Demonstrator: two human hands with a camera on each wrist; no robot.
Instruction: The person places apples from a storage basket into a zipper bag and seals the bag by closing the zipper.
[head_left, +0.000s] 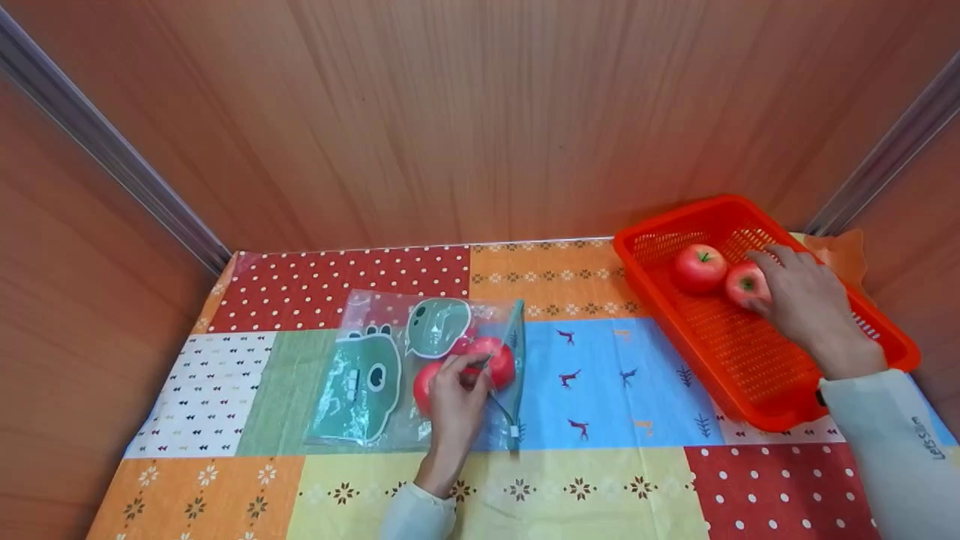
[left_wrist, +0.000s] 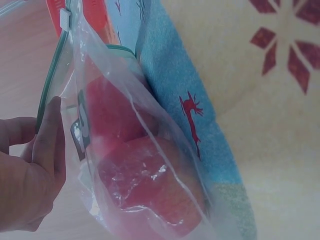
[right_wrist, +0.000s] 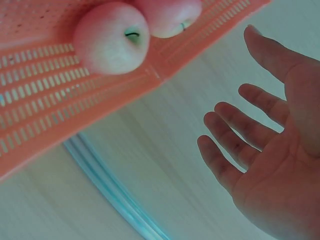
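The red basket on the right holds two apples; the right hand spreads near them. Left, the left hand pinches a clear bag with red apples inside. The right sleeve says "Let's Slim".

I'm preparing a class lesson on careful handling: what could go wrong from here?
The left hand pinches the clear bag by its zip edge, so it might slip and let the apples inside roll. The right hand reaches over one apple in the red basket with fingers apart, not gripping, so it could knock that apple against its neighbour.
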